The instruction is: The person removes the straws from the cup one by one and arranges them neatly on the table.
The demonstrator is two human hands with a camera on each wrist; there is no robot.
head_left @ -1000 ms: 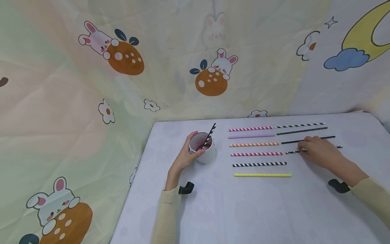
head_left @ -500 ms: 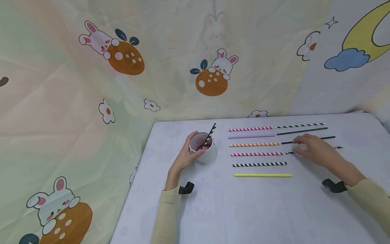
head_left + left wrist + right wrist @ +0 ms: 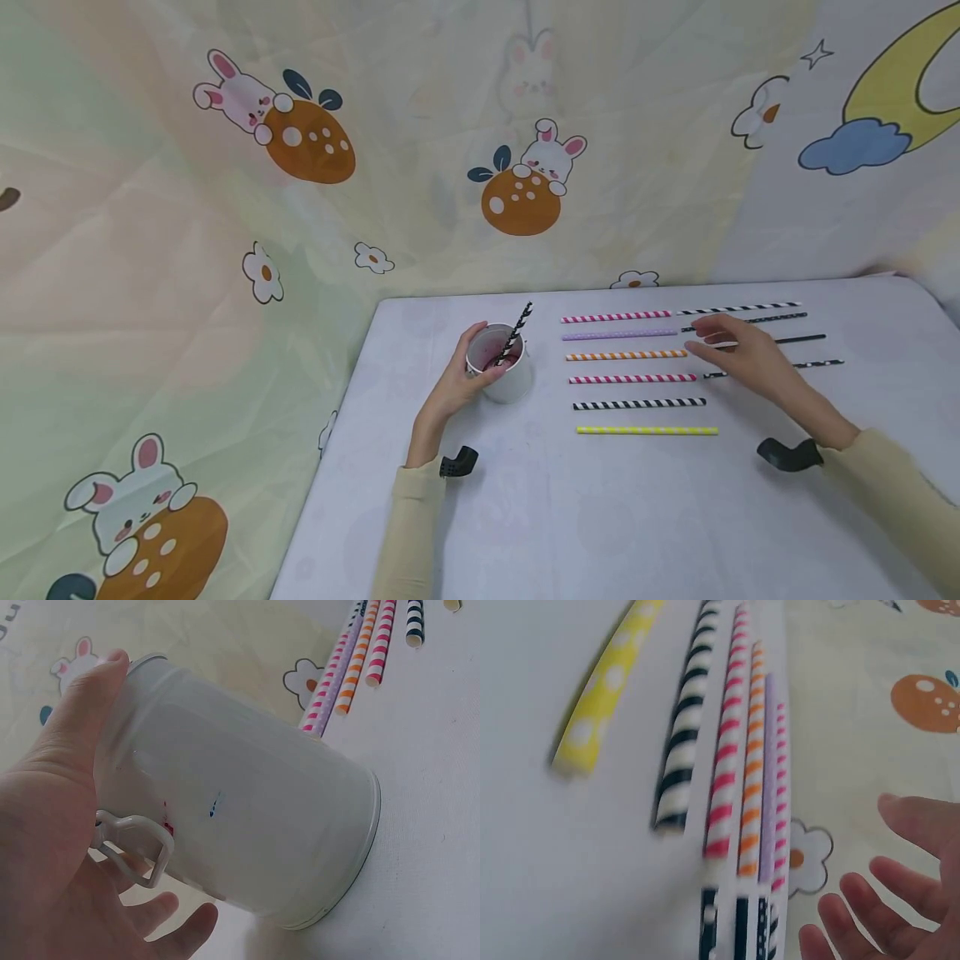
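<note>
A small white metal bucket (image 3: 513, 383) stands at the table's back left, and one black-and-white paper straw (image 3: 516, 332) leans out of its mouth. My left hand (image 3: 453, 383) grips the bucket, thumb near the rim; in the left wrist view its fingers bend round the side by a small handle (image 3: 142, 844). Above the right-hand group of straws hovers my right hand (image 3: 738, 350), fingers spread and holding nothing. Beneath it lie a black straw (image 3: 802, 338) and a black straw with white marks (image 3: 821, 363), both partly covered by the hand.
Left of the right hand lies a column of straws: pink-striped, lilac (image 3: 618, 336), orange-striped (image 3: 622, 356), red-striped (image 3: 630, 379), black-striped (image 3: 637, 405) and yellow (image 3: 645, 431). A black-striped straw (image 3: 738, 308) lies at the back right. A printed cloth wall (image 3: 420, 167) rises behind the table.
My right hand has lifted off the lowest straw of the right group and moved left and slightly back, its fingers opening. The left hand and bucket have stayed in place.
</note>
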